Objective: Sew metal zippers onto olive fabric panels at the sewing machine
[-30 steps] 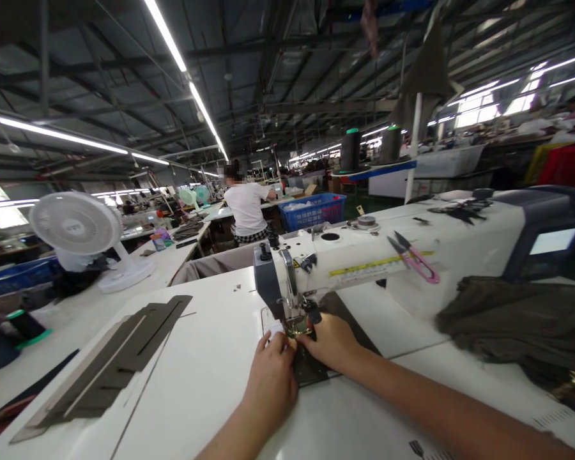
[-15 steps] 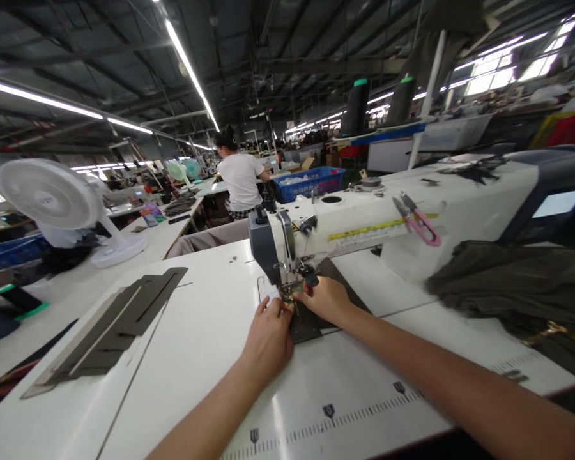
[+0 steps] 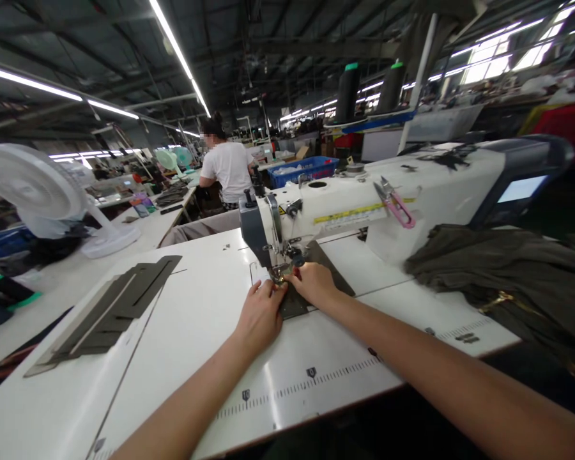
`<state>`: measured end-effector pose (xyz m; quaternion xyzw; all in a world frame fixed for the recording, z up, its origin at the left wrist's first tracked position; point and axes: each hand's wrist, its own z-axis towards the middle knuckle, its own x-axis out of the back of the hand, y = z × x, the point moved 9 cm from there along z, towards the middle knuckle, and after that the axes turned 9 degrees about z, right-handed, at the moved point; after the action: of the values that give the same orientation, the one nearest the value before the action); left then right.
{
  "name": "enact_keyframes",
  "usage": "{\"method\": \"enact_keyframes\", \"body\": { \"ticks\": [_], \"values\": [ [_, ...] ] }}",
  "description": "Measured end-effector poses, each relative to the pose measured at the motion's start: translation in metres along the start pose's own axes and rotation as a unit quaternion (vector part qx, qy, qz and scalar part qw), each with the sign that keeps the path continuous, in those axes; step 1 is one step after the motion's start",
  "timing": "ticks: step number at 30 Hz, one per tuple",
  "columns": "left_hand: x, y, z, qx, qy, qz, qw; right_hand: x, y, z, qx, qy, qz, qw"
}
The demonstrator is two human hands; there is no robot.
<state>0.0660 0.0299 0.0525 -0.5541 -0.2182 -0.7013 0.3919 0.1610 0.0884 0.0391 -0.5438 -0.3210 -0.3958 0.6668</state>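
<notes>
A dark olive fabric piece (image 3: 294,305) lies flat on the table under the head of a white sewing machine (image 3: 359,201). My left hand (image 3: 261,313) is at the near left of the needle area, its bent fingertips closed on the piece's left edge. Close to the presser foot, my right hand (image 3: 314,283) pinches the same fabric from the right, thumb and fingers together. A small gold-coloured glint shows between the fingertips, too small to name. The fingers partly hide the needle and the stitching spot.
Cut olive pieces (image 3: 119,306) lie stacked at the left. A crumpled olive garment (image 3: 479,275) with a gold zipper is at the right. Pink-handled snips (image 3: 397,204) rest on the machine arm. A white fan (image 3: 33,182) stands at the left; a person (image 3: 227,166) in white works ahead.
The whole view has shifted, so the machine and table appear further left and slightly higher. Both hands stay at the needle with the fabric, closer to the presser foot.
</notes>
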Motion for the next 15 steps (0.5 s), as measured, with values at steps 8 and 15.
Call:
{"method": "enact_keyframes", "body": {
  "ticks": [8, 15],
  "values": [
    [-0.002, 0.001, 0.002, -0.01, -0.015, 0.002, 1.0, -0.001, -0.011, 0.005, 0.018, 0.023, -0.016, 0.999],
    [0.005, -0.002, -0.012, 0.029, 0.045, -0.05, 0.997, 0.01, -0.033, -0.042, 0.193, 0.003, 0.006, 0.981]
  ]
}}
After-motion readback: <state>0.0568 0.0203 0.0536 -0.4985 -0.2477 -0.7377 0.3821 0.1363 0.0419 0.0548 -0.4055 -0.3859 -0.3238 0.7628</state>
